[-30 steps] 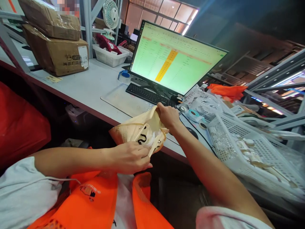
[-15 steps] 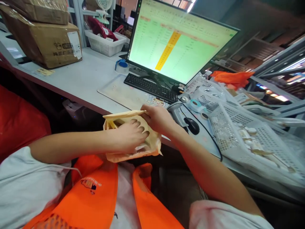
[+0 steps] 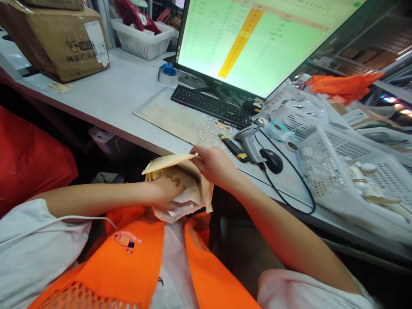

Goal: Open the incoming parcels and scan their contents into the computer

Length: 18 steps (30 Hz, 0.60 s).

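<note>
"What is nearest the body?"

"A yellowish paper bag (image 3: pixel 197 178), mouth open, held in front of the orange vest (image 3: pixel 131 262) at the near edge of the desk (image 3: pixel 112 96); inside it shows a crumpled whitish layer (image 3: pixel 186 200) (lining or contents, I cannot tell which)."

"And the grip on it?"

"The right hand (image 3: pixel 216 166) pinches the rim near its right end, thumb and fingers closed on the paper; the left hand (image 3: pixel 168 189) is inside the mouth, fingers bent and partly hidden; whether they hold anything in there, I cannot tell."

"Just past the right hand?"

"A yellow-and-black cutter (image 3: pixel 234 147) on the mat (image 3: pixel 174 116), right beside a grey handheld scanner (image 3: pixel 251 143); a black mouse (image 3: pixel 273 160) lies next to that; farther right stands a white perforated basket (image 3: pixel 317 171) with small white-lidded jars (image 3: pixel 368 168) lying in it."

"Farther back?"

"A black keyboard (image 3: pixel 210 105) at the back of the mat; behind it a lit monitor (image 3: pixel 267 38), its table crossed by one orange column; a tape roll with a blue part (image 3: pixel 168 74) by the monitor's left corner; left of that, a smaller white basket (image 3: pixel 146 42) heaped with dark red packages (image 3: pixel 137 18); at the far left, a taped cardboard box (image 3: pixel 72 49), white label on its side, another box on top; their insides are hidden."
</note>
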{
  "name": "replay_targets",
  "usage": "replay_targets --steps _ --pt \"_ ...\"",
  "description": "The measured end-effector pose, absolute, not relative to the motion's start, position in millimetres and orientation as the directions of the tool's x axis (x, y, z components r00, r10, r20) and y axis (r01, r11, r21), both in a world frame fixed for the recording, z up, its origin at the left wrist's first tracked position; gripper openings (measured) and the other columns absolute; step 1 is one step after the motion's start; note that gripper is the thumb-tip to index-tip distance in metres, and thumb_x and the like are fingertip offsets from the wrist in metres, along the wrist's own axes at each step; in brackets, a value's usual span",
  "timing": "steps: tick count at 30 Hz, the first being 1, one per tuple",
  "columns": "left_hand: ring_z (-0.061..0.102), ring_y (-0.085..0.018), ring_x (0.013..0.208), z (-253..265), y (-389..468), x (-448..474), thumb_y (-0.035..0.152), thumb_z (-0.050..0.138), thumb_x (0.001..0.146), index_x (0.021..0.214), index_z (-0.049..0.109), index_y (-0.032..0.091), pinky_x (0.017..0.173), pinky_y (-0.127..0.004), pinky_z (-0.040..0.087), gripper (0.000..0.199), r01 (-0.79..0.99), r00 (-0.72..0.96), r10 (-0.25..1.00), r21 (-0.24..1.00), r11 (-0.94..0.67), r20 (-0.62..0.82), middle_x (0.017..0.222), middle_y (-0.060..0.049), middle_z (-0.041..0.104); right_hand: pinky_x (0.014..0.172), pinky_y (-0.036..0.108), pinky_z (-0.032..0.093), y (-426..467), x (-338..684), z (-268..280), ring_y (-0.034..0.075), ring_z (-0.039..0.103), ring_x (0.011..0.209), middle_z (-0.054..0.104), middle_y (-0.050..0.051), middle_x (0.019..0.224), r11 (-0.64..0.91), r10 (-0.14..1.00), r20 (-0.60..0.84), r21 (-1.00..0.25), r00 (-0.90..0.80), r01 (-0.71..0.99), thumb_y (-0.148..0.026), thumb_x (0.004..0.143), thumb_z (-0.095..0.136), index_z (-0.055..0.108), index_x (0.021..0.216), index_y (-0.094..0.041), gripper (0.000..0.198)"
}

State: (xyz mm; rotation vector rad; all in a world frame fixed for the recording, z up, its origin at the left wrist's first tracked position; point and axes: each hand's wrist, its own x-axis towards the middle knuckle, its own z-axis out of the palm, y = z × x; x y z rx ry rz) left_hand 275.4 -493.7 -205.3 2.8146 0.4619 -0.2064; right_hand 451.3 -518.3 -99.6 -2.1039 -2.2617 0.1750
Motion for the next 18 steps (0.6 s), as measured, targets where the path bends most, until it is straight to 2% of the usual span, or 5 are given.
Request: replay_targets --steps 2,4,8,13,18 --pt "0.058 -0.04 0.126 -198 -495 266 0.067 0.072 0.078 0.146 0.051 0.022 0.101 -0.047 0.046 0.084 0.284 0.947 0.213 0.312 -0.907 -0.241 0.15 -0.019 0.053 0.064 0.027 0.03 -520 456 -102 0.02 0.057 0.07 0.069 0.007 0.076 0.067 0.997 -0.029 -0.158 -0.072 0.985 -0.026 0.096 0.053 0.071 0.11 -0.019 0.024" --pt "0.052 -0.042 0.134 -195 -499 259 0.062 0.074 0.078 0.153 0.044 0.023 0.106 -0.05 0.043 0.089 0.296 0.938 0.218 0.294 -0.909 -0.268 0.158 -0.019 0.045 0.064 0.027 0.031 -522 458 -104 0.02 0.055 0.067 0.067 0.006 0.073 0.077 0.996 -0.022 -0.192 -0.083 0.978 -0.026 0.095 0.053 0.071 0.109 -0.018 0.024" --pt "0.054 -0.042 0.131 -207 -513 261 0.043 0.065 0.091 0.147 0.05 0.017 0.105 -0.055 0.044 0.064 0.415 0.898 0.373 0.168 -0.894 -0.232 0.154 -0.022 0.048 0.064 0.027 0.031 -525 454 -110 0.019 0.053 0.064 0.064 0.005 0.069 0.096 0.995 0.002 -0.261 -0.099 0.961 -0.026 0.093 0.052 0.072 0.104 -0.018 0.024" --pt "0.054 -0.045 0.131 -243 -528 282 0.046 0.058 0.097 0.15 0.047 0.015 0.102 -0.06 0.045 0.063 0.509 0.858 0.495 0.101 -0.855 -0.136 0.151 -0.026 0.049 0.064 0.026 0.035 -522 431 -120 0.017 0.053 0.066 0.062 0.003 0.068 0.034 0.994 0.107 -0.521 0.026 0.853 -0.021 0.088 0.05 0.069 0.086 -0.017 0.019" --pt "0.067 -0.04 0.105 -270 -500 280 0.028 0.061 0.094 0.117 0.068 0.006 0.09 -0.054 0.053 0.032 0.505 0.842 0.536 0.266 -0.821 0.055 0.114 -0.024 0.07 0.062 0.024 0.038 -523 421 -123 0.014 0.053 0.066 0.062 0.001 0.068 0.088 0.996 0.063 -0.741 -0.062 0.665 -0.032 0.09 0.059 0.067 0.083 -0.016 0.019"
